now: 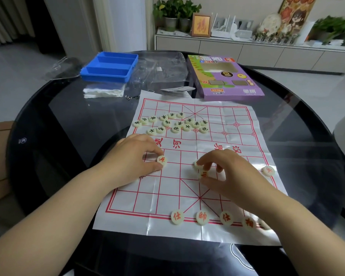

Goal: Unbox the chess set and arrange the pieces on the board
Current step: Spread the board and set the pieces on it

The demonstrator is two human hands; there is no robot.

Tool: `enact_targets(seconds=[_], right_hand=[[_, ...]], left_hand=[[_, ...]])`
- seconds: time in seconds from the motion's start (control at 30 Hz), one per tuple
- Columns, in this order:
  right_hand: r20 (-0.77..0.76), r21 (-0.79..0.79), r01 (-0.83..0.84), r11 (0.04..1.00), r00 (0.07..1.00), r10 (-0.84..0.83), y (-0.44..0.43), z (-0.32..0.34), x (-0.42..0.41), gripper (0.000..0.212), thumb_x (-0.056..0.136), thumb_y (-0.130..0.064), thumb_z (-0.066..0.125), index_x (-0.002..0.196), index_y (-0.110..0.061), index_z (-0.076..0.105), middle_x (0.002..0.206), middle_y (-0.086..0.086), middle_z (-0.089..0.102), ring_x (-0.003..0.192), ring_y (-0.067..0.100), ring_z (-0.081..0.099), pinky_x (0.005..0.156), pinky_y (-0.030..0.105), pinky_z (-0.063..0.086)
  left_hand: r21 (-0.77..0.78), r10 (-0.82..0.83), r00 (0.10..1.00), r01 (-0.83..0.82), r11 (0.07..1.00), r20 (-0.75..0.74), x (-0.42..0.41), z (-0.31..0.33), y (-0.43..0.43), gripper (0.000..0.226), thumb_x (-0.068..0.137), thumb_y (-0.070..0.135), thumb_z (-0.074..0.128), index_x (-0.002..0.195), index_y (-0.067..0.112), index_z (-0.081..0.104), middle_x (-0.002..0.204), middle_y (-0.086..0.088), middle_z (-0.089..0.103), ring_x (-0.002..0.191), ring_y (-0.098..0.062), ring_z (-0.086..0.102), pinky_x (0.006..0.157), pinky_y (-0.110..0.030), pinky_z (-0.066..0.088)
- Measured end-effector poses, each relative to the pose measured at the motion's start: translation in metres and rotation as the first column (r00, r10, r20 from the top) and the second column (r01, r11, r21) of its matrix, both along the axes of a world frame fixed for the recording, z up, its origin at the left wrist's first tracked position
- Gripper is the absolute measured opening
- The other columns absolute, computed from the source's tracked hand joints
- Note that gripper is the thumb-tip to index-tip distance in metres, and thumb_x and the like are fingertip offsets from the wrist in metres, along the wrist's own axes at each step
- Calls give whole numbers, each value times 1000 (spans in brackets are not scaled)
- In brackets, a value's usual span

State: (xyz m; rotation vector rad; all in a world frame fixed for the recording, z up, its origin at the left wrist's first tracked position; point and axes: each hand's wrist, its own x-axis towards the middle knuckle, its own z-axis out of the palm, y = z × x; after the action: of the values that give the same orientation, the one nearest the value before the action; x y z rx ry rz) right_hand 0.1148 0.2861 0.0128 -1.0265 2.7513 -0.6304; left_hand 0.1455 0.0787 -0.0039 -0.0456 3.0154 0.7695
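A white paper board (167, 198) with a red grid lies on the dark round table. Several cream discs with black characters (172, 123) sit clustered on its far half. My left hand (133, 162) pinches a red-marked disc (162, 160) between thumb and forefinger just below the river line. My right hand (227, 172) pinches another red-marked disc (203, 173), with a second red disc (198, 165) touching its fingertips. Several red-marked discs (202, 217) line the near edge. One more red disc (268, 170) lies at the right.
A purple game box (225, 78) lies beyond the board at the right. A blue plastic tray (110, 66), clear plastic packaging (161, 70) and a folded white wad (104, 92) lie at the far left. A cabinet with plants stands behind the table.
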Motion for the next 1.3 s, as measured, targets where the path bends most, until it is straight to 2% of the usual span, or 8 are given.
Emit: enact_targets(seconds=[0.17, 0.3, 0.47, 0.6, 0.7, 0.9, 1.13, 1.3], right_hand=[[21, 23, -54, 998, 998, 53, -10, -3, 7, 34, 87, -27, 56, 121, -29, 50, 107, -14, 51, 89, 1, 34, 71, 10, 30], [39, 20, -37, 999, 999, 36, -7, -4, 5, 39, 86, -29, 58, 124, -31, 48, 101, -19, 43, 92, -1, 35, 80, 9, 31], [19, 28, -58, 998, 998, 57, -8, -5, 4, 37, 87, -29, 56, 124, -29, 51, 120, -14, 51, 95, -1, 37, 85, 10, 34], [-23, 78, -86, 993, 996, 88, -9, -6, 3, 32, 88, -30, 54, 120, -30, 56, 120, -12, 51, 108, 6, 42, 87, 14, 33], [-64, 96, -84, 992, 994, 91, -11, -7, 3, 29, 87, -34, 55, 115, -29, 59, 115, -10, 55, 97, 6, 38, 81, 15, 31], [-108, 145, -113, 983, 986, 129, -24, -9, 8, 33, 84, -42, 55, 111, -25, 60, 113, -8, 57, 91, 6, 32, 74, 17, 30], [-71, 194, -152, 969, 983, 168, -27, -1, 11, 33, 89, -34, 50, 123, -31, 51, 124, -13, 51, 110, 9, 39, 92, 19, 33], [-111, 139, -153, 978, 979, 169, -32, 2, 17, 31, 87, -37, 52, 117, -28, 57, 115, -11, 56, 96, 6, 38, 77, 15, 31]], left_hand=[[140, 83, 996, -80, 987, -20, 18, -4, -9, 52, 82, 37, 58, 131, 35, 41, 141, 18, 32, 116, 5, 27, 96, -17, 22], [218, 125, 992, -119, 969, -14, 37, -12, -17, 50, 84, 34, 55, 131, 35, 39, 131, 24, 32, 110, 8, 27, 90, -10, 26], [310, 121, 992, -101, 945, -45, 50, -13, -14, 42, 84, 25, 59, 112, 49, 37, 116, 32, 33, 109, 8, 33, 73, 1, 31], [396, 134, 989, -100, 913, -61, 59, -11, -11, 50, 80, 19, 63, 96, 57, 35, 101, 44, 30, 94, 17, 42, 69, 6, 34], [457, 151, 987, -109, 883, -57, 64, -13, -10, 50, 79, 17, 65, 92, 57, 38, 100, 43, 34, 89, 23, 40, 67, 10, 34], [471, 133, 986, -72, 879, -96, 66, -16, -12, 47, 76, 14, 68, 94, 52, 46, 102, 38, 41, 89, 37, 34, 67, 11, 30], [432, 101, 992, -60, 900, -72, 74, -15, -34, 53, 74, 13, 70, 94, 54, 43, 110, 40, 37, 98, 28, 37, 67, 10, 32], [417, 96, 991, -49, 907, -92, 78, -16, -38, 51, 75, 13, 70, 94, 54, 44, 108, 40, 38, 95, 32, 35, 69, 11, 29]])
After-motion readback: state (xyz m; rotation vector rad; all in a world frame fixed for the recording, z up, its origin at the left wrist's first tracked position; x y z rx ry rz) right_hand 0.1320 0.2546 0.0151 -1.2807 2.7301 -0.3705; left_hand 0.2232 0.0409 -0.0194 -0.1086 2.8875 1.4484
